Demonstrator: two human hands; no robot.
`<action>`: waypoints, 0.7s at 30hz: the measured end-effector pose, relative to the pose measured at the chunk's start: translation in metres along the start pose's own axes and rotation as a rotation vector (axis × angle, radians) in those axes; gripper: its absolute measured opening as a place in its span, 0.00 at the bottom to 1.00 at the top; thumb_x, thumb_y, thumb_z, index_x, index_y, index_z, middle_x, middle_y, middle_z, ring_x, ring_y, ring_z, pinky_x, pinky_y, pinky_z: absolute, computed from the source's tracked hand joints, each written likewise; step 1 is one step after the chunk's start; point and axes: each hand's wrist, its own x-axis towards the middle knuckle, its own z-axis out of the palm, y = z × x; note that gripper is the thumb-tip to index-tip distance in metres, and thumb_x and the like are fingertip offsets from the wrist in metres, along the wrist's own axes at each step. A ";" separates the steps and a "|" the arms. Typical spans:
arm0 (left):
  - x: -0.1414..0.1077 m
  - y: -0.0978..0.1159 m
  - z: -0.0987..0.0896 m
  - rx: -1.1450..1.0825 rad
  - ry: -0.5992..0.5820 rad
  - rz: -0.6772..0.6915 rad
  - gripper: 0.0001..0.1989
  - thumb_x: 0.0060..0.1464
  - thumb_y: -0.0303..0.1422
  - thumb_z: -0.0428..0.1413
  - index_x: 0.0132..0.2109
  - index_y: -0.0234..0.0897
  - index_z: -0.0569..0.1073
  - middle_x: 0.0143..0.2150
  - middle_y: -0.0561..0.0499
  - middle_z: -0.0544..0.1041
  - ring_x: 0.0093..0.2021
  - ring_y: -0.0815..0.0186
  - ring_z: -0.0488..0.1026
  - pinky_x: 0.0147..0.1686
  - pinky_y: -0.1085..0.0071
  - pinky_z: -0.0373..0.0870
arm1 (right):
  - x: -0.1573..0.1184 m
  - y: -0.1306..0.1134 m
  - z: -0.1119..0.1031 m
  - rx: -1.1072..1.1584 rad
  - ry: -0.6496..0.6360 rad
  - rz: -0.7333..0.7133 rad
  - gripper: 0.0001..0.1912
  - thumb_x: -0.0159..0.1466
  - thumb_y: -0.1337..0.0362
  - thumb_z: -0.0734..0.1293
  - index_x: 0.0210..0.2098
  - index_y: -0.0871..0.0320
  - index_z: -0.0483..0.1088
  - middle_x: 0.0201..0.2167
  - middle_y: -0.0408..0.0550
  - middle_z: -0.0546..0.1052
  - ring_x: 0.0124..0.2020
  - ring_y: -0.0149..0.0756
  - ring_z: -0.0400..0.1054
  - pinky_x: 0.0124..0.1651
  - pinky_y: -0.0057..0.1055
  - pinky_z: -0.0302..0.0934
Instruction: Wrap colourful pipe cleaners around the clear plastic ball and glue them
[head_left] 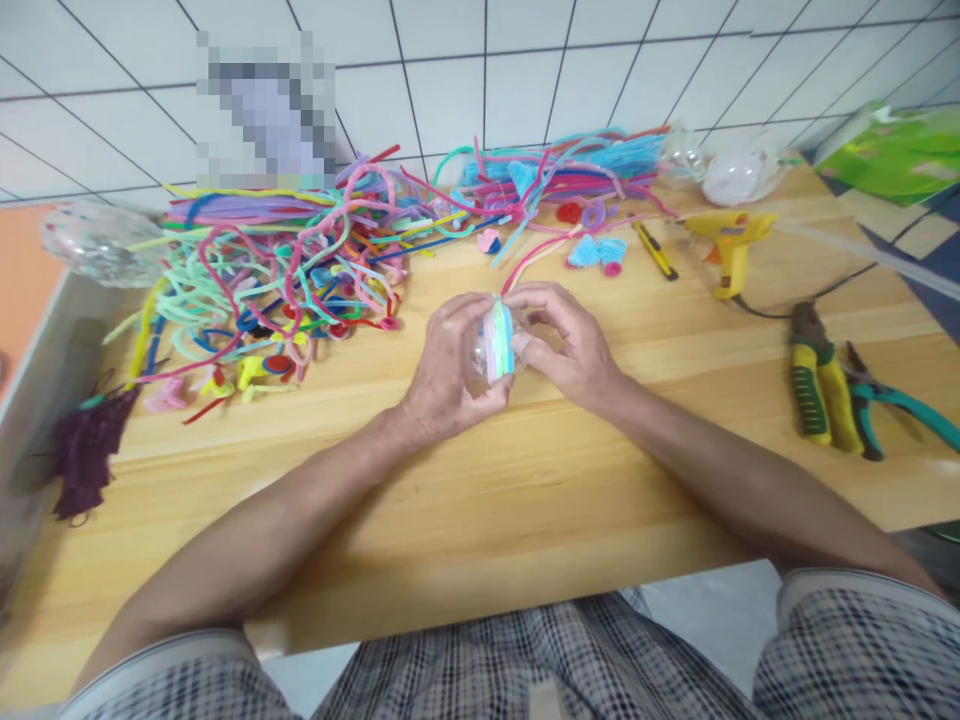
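Between my two hands, above the middle of the wooden table (pixel 525 520), is a clear plastic ball (pixel 478 352) with a band of pastel pipe cleaners (pixel 498 342) in lilac, green and blue around it. My left hand (pixel 457 365) curves round its left side, thumb below and fingers at the top. My right hand (pixel 562 345) grips the other side, with its thumb against the ball and its fingers bent over the upper edge. Part of the ball is hidden behind the fingers. Beyond my hands lie pink and pale pipe cleaners (pixel 541 252).
A tangle of coloured pipe cleaners (pixel 247 270) spreads at the back left. To the right lie a utility knife (pixel 655 250), a yellow glue gun (pixel 727 245) with its cord, and pliers (pixel 821 385). Clear balls (pixel 739 175) stand at the back right, near the tiled wall (pixel 525 70).
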 end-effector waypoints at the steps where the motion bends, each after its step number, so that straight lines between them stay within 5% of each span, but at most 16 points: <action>1: 0.000 -0.001 0.000 -0.008 0.001 0.000 0.40 0.71 0.54 0.65 0.80 0.49 0.60 0.72 0.36 0.74 0.74 0.42 0.75 0.73 0.36 0.78 | 0.000 0.000 0.000 -0.011 0.000 -0.007 0.22 0.78 0.44 0.72 0.62 0.49 0.79 0.61 0.55 0.85 0.63 0.51 0.80 0.61 0.51 0.79; 12: 0.005 -0.006 -0.002 -0.100 -0.013 -0.012 0.35 0.72 0.53 0.66 0.76 0.49 0.64 0.71 0.36 0.73 0.73 0.42 0.75 0.72 0.35 0.77 | 0.005 0.008 -0.005 -0.099 -0.046 -0.100 0.22 0.79 0.46 0.70 0.65 0.50 0.78 0.61 0.56 0.84 0.63 0.53 0.80 0.56 0.48 0.80; 21: 0.012 -0.005 -0.009 -0.059 -0.099 -0.007 0.34 0.73 0.54 0.64 0.76 0.52 0.61 0.71 0.37 0.73 0.73 0.42 0.75 0.73 0.34 0.77 | 0.008 0.004 -0.005 -0.028 -0.055 0.002 0.19 0.75 0.48 0.73 0.61 0.47 0.79 0.59 0.52 0.83 0.59 0.51 0.79 0.53 0.47 0.80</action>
